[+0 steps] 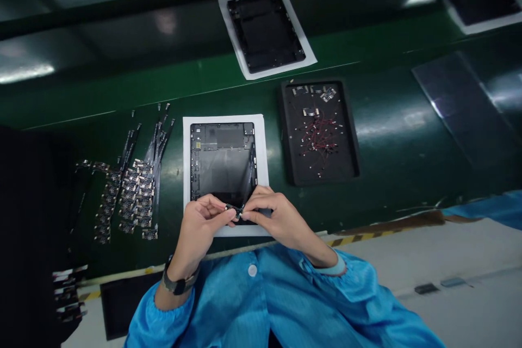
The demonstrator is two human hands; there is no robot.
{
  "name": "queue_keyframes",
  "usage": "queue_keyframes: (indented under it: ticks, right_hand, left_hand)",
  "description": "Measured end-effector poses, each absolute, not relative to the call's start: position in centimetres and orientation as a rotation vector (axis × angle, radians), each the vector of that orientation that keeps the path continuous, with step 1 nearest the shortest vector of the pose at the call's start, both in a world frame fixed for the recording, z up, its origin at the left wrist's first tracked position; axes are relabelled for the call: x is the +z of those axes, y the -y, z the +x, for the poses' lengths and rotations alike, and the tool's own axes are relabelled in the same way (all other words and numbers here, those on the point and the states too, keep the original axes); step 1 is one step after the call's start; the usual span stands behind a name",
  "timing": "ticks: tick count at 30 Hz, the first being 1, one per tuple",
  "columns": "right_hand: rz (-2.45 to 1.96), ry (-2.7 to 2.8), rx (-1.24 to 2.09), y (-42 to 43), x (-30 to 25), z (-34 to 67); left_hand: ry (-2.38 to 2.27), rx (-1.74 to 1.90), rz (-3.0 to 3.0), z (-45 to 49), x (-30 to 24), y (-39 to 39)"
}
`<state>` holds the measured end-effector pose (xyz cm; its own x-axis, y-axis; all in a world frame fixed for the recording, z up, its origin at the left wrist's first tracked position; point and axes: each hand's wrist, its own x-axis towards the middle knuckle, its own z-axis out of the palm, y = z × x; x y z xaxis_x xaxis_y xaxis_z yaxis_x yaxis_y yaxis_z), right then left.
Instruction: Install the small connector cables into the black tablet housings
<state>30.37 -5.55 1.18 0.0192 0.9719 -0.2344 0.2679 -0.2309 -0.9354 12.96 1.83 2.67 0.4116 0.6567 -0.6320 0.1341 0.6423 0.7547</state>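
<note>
Over the near edge of an open black tablet housing (222, 168), both hands meet at a small circuit board (234, 210). My left hand (200, 225) is closed, pinching the board's left end between thumb and fingers. My right hand (278, 216) is closed too, with its thumb and forefinger at the board's right end. A dark ribbon cable (249, 171) runs from near the right fingertips up along the housing's right side. Fingers hide parts of the board and the housing's lower edge. Under the housing is a white sheet (186, 174).
Left of the housing lie rows of small circuit boards (143, 193) with ribbon cables. To the right, a black tray (287, 141) holds small modules and thin red wires (320, 135). Another tablet housing (267, 30) lies farther back. A clear sheet (465, 103) lies far right.
</note>
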Motion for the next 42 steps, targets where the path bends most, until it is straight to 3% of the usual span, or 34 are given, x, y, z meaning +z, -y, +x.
queue_keyframes:
  ticks: [21,29,32,36,42]
  right_hand:
    - [-1.517,1.368,1.275,5.2,1.2,30.8]
    - [-1.547,1.421,1.030,4.8,4.2,33.8]
    - [-1.613,1.560,0.824,2.2,7.4,36.9]
    - [-1.910,1.568,0.570,-5.1,10.1,41.4]
    - [-2.350,1.206,0.399,-15.7,7.3,45.6]
  left_hand:
    - [-1.163,0.346,0.914,12.8,2.9,-1.5]
    - [-1.279,0.544,1.962,10.9,5.6,-6.3]
    - [-1.219,0.542,2.362,13.6,4.7,-12.0]
    - [-1.142,0.085,2.441,17.8,3.5,-18.7]
    - [-0.998,0.065,2.431,19.1,3.3,-20.7]
